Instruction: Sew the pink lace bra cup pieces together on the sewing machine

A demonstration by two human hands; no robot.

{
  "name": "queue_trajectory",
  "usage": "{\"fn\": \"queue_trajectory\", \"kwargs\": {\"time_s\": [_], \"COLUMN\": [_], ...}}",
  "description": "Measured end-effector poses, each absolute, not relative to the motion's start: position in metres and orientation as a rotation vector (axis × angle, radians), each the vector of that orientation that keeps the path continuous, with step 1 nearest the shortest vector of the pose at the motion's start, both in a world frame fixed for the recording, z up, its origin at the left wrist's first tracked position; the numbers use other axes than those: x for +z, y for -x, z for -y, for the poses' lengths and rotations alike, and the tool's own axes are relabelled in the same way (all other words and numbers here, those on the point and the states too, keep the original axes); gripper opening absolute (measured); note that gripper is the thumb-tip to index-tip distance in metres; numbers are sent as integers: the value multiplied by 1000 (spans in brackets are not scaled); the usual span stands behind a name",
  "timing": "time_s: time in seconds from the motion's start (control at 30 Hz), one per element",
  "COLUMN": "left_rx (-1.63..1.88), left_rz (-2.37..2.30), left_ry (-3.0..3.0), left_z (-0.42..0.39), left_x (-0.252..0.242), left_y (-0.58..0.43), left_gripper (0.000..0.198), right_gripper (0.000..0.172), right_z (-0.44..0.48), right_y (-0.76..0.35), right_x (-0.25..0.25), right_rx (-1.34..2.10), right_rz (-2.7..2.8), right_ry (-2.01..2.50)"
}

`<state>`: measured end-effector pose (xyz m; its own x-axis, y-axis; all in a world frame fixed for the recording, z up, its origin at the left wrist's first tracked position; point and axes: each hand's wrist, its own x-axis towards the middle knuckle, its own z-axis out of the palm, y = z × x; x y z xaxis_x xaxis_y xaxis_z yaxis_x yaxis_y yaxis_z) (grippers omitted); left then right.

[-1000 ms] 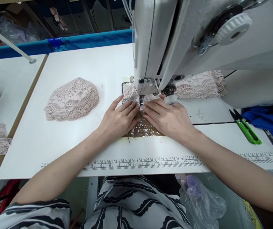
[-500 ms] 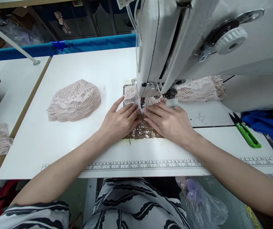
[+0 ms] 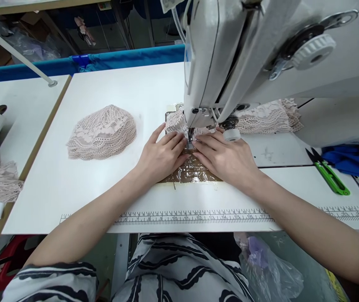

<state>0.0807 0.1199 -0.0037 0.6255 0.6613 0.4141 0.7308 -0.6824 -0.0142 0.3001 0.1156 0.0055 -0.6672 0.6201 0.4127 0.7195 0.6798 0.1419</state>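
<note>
A pale pink lace piece (image 3: 175, 121) lies under the needle and presser foot (image 3: 190, 135) of a white sewing machine (image 3: 207, 63). My left hand (image 3: 163, 153) rests flat on the lace's near left side, fingers stretched toward the foot. On the other side my right hand (image 3: 221, 153) lies flat too, its fingertips on the lace close to the foot. Both thumbs point inward over the brown taped plate (image 3: 194, 170). The machine head hides part of the lace.
Left of the machine sits a stack of lace pieces (image 3: 102, 132); more lace (image 3: 270, 117) lies behind the right hand. Green thread snips (image 3: 331, 178) and blue cloth (image 3: 349, 163) are at the right. A printed ruler (image 3: 179, 218) runs along the front edge.
The whole view has shifted slightly, so everything appears a little further right. Both hands keep nearly the same place by the presser foot.
</note>
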Motion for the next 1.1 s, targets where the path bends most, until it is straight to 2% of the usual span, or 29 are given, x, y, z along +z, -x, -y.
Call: {"fn": "queue_trajectory", "kwargs": {"time_s": [0.3, 0.5, 0.63, 0.8, 0.93, 1.1], "left_rx": [-505, -521, -508, -596, -553, -620], "left_rz": [1220, 1243, 1376, 1315, 1235, 975], "left_ry": [2652, 2583, 2589, 2540, 2407, 2669], "left_z": [-122, -123, -128, -127, -119, -96], "left_x": [-4, -2, -5, -6, -4, -1], "left_y": [-81, -78, -72, -71, -75, -84], "left_gripper": [42, 45, 47, 34, 13, 19], "right_gripper": [34, 42, 40, 38, 35, 36], "right_z": [-121, -122, -127, -129, -128, -124], "right_y": [-303, -307, -309, -309, -309, -308], "right_x": [6, 7, 5, 5, 7, 11], "right_rx": [-289, -470, -545, -550, -533, -412], "right_rz": [2580, 2570, 2535, 2491, 2459, 2464], "right_ry": [1231, 1179, 1170, 1135, 1091, 1019]}}
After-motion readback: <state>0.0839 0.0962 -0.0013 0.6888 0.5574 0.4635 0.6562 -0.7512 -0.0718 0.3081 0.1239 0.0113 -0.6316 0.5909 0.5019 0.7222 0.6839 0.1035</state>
